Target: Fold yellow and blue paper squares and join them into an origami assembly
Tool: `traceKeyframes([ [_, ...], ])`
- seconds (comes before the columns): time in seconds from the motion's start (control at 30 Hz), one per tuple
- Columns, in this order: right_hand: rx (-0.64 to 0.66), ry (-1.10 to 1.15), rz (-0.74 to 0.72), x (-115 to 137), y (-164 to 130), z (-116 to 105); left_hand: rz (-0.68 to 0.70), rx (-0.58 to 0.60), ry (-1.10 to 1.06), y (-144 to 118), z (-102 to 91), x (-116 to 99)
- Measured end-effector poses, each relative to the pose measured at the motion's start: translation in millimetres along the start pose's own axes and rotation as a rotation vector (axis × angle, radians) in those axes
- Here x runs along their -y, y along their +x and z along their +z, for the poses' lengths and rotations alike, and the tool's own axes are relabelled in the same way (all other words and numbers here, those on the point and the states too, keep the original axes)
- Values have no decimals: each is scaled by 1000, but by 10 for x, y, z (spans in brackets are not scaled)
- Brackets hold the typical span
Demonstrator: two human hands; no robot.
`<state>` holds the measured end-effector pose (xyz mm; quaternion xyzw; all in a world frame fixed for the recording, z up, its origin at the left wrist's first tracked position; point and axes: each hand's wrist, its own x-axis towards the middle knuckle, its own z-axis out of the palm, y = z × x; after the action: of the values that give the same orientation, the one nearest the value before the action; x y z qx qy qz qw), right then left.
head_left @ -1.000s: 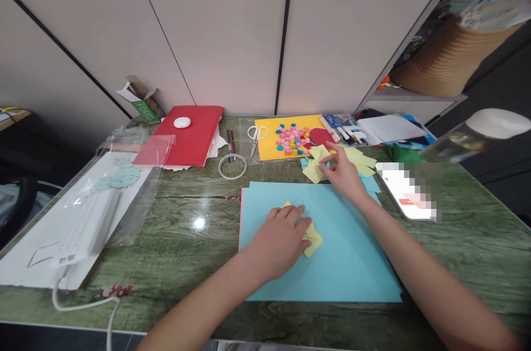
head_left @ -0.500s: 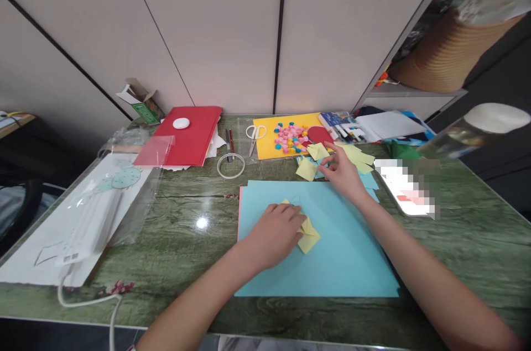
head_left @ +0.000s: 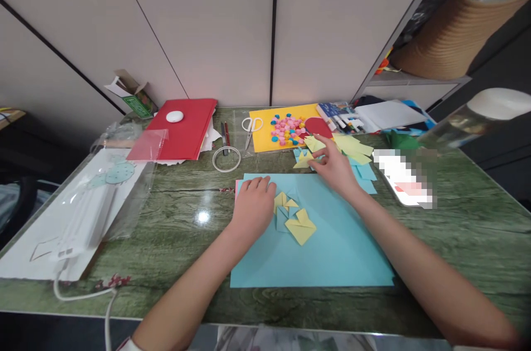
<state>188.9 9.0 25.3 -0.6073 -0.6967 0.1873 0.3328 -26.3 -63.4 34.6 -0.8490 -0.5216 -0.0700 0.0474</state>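
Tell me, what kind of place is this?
Probably a paper-craft desk in an office or home: scissors, coloured paper sheets like the light blue sheet, and folded yellow pieces cover a green table.

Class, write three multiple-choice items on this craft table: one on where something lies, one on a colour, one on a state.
1. Where do the scissors lie?
A. at the yellow card's left edge
B. on the red folder
C. under the blue sheet

2. What colour is the big sheet beneath the folded paper pieces?
A. red
B. light blue
C. white

3. How is the left hand?
A. gripping scissors
B. raised off the table
C. flat on the sheet beside the folded pieces

Key: 1 A, they rest by the yellow card; 2 B, the sheet is light blue; 3 C, the palm lies down, holding nothing.
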Motion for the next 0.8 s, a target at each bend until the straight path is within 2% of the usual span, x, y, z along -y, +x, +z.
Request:
traceKeyframes([
  [0.13,-138,115,-42,163,-309,-216,-68,-13,-226,-2,-89,-34],
  [0.2,-215,136,-115,238,-492,-259,-117,31,-436,-3,-160,-55],
  [0.27,-263,128,-247,290,-650,-263,-169,98,-736,0,-228,-76],
  [0.43,-87,-31,-609,297,-817,-198,-306,365,-1700,35,-270,-127],
  [0.5,-46,-37,-709,262,-829,-165,-382,383,-1899,44,-234,-143],
  [0.57,-27,-10,-762,232,-843,-137,-449,339,-1990,47,-193,-151],
  [0.6,-29,20,-763,226,-853,-126,-477,305,-2011,47,-175,-153],
  [0.67,-39,102,-678,243,-876,-115,-507,240,-2016,47,-151,-154],
  [0.8,-76,370,-255,358,-892,-117,-488,104,-1868,47,-152,-166],
])
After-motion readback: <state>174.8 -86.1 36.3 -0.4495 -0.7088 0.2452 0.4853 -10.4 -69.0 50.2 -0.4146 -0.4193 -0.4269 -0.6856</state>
